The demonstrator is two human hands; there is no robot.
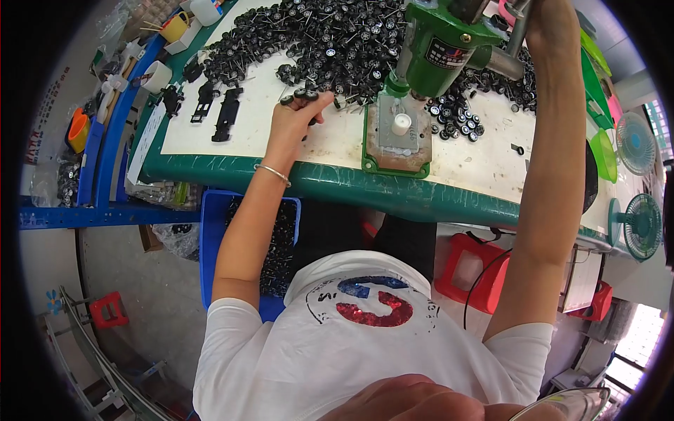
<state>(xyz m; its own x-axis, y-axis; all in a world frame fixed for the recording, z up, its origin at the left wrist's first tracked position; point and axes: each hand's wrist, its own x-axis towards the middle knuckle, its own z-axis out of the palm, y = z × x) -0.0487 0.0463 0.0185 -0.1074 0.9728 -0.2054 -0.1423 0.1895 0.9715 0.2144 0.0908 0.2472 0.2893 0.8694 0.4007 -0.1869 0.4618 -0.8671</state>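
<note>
My left hand [298, 119] is closed around several small black toy wheels [300, 93]; parts of them show between and below the fingers. It is just in front of a big heap of black wheels with thin metal axles [330, 52]. To its right stands a green hand press [439, 56], its base plate [397, 161] carrying a small white round fixture [401, 124]. My right hand [551, 31] is up at the press's metal lever [521, 28], apparently gripping it, its fingers partly cut off by the upper edge. Loose wheels [456, 119] lie right of the press.
Black plastic chassis pieces [226, 116] lie on the white tabletop at the left. A blue bin [214, 231] of small dark parts is below the table's green edge [330, 182]. A blue rack [119, 126] borders the left; a red stool [477, 274] and green fans [642, 217] are at the right.
</note>
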